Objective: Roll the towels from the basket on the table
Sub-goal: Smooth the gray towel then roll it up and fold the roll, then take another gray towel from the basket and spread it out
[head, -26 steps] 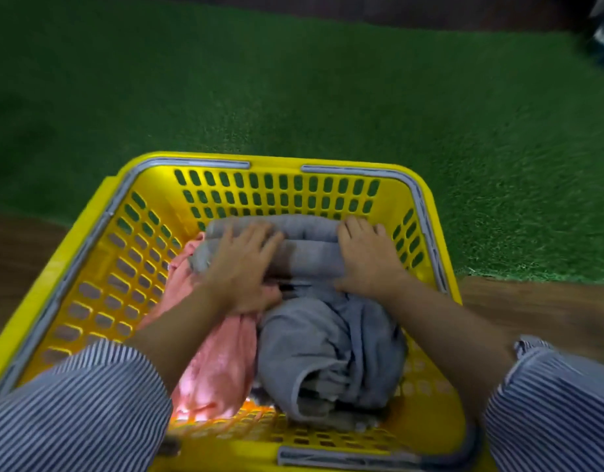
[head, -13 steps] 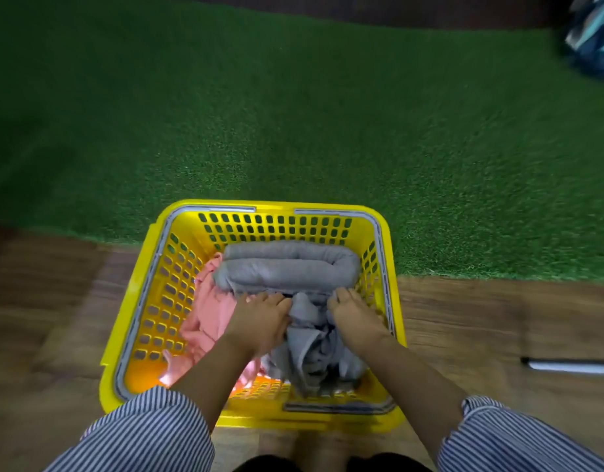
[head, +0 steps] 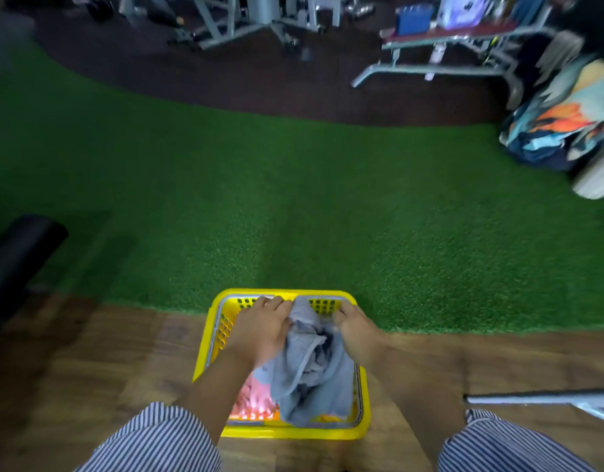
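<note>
Evidently the step in hand is drawing a towel out of the yellow basket (head: 361,390), which stands on the wooden floor at the edge of the green turf (head: 293,206). Both hands are closed on the upper edge of the grey towel (head: 310,369): the left hand (head: 259,330) grips it toward the basket's left wall, the right hand (head: 353,327) toward its right wall, and the cloth hangs bunched between them with its lower part inside the basket. One pink towel (head: 251,400) lies on the basket floor, below the left forearm and just beside the grey cloth. That makes two towels that I can count, one grey and one pink, in one basket; whether the grey mass hides another piece I cannot tell. No counter shows anywhere around the basket, so the next move, as I judge it, calls for lifting the grey towel clear of the rim and carrying it to a flat surface where it can be spread and rolled.
</note>
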Tool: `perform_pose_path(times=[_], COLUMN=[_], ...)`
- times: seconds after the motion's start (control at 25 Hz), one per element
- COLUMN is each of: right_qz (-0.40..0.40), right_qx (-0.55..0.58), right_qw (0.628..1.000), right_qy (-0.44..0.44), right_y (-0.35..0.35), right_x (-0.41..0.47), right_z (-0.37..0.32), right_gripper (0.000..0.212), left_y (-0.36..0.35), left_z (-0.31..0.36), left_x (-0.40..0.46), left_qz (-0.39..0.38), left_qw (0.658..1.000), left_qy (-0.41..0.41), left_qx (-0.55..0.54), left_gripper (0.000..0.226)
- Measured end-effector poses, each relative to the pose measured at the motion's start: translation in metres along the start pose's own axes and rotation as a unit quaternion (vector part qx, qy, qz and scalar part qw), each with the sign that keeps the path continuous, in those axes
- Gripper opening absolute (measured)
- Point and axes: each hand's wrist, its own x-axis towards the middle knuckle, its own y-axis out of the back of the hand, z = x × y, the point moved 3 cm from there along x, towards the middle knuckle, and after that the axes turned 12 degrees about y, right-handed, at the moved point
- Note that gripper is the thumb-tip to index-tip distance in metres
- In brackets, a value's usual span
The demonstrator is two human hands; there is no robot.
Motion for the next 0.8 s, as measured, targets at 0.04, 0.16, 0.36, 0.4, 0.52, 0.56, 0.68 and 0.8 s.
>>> perform_pose_path(times=[0.04,0.16,0.36,0.4,0.52,0.56,0.68,0.8], right_qz=[0.004,0.055,0.240,0.309,0.375,0.351,0.394,0.432], right_qx=[-0.002,-0.037,0.069,0.112,0.318,0.349,0.350,0.433], right_qw=[1.000,0.998,0.968,0.944,0.871,0.869,0.850,0.791], right_qy=[0.000,0.015,0.000,0.010,0.010,0.023,0.015,0.013], right_y=[0.033,0.134,0.265,0.281,0.304,0.305,0.311,0.334], right_x=[-0.006,-0.019,-0.032,-0.038,-0.058,-0.061,-0.058,-0.057], right_z=[-0.012,-0.048,-0.073,-0.079,-0.111,-0.124,-0.130,-0.115], right_gripper=[0.027,0.033,0.011,0.010,0.033,0.035,0.041,0.030], left_y=[0.039,0.155,0.305,0.323,0.364,0.373,0.388,0.386], left_z=[0.007,0.026,0.052,0.055,0.065,0.068,0.071,0.061], left_x=[0.006,0.034,0.082,0.087,0.097,0.099,0.096,0.085], left_qz=[0.024,0.078,0.162,0.174,0.199,0.205,0.191,0.151], left_qw=[1.000,0.997,0.972,0.964,0.938,0.933,0.935,0.946], left_qy=[-0.013,-0.003,0.137,0.168,0.243,0.254,0.258,0.260], left_qx=[-0.007,-0.023,-0.098,-0.111,-0.148,-0.153,-0.152,-0.124], left_gripper=[0.021,0.020,0.035,0.034,0.035,0.036,0.035,0.029])
